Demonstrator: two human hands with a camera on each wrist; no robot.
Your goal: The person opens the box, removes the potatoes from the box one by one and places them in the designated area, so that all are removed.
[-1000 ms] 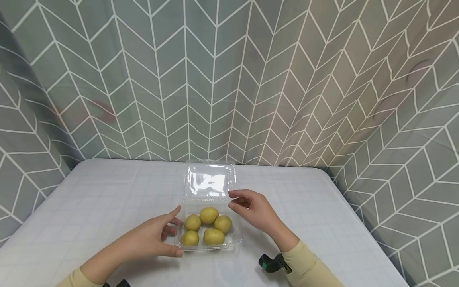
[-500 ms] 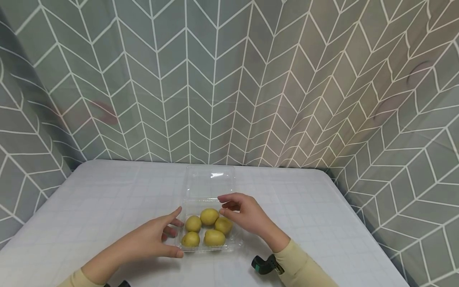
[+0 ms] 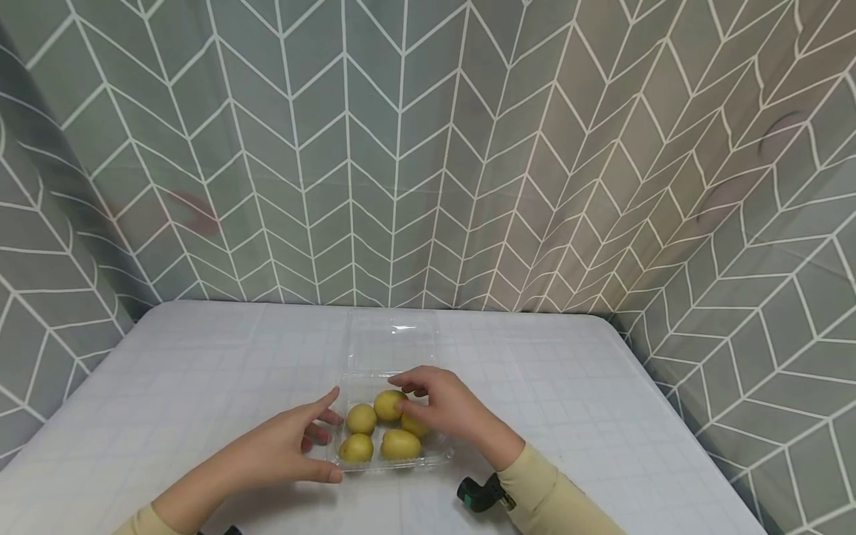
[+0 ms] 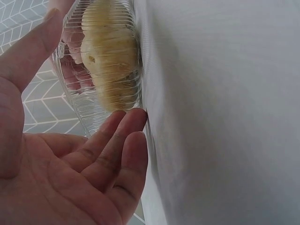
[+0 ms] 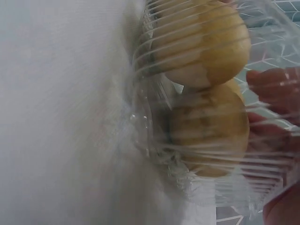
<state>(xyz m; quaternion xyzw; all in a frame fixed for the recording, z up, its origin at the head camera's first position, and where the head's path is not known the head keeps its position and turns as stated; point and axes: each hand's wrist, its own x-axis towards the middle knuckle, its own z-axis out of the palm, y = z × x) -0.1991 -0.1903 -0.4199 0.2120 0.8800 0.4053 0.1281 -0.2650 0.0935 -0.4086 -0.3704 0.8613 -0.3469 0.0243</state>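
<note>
An opened clear plastic clamshell box stands on the table with several yellow lemons inside. Its lid lies folded back at the far side. My left hand is at the box's left side, thumb and fingers spread; in the left wrist view its fingertips are close against the ribbed wall. Over the box's right part hovers my right hand, fingers loosely bent and thumb beside the rear lemon. It partly covers the right-hand lemon. Whether the thumb touches the rear lemon is unclear.
A white checked cloth covers the table. Behind and at both sides hangs a grey curtain with white zigzag lines. A black wrist device sits under the right sleeve.
My right hand has moved left from the box's right edge to above the lemons. The raised lid has tipped slightly further back. My left hand has stayed in place.
</note>
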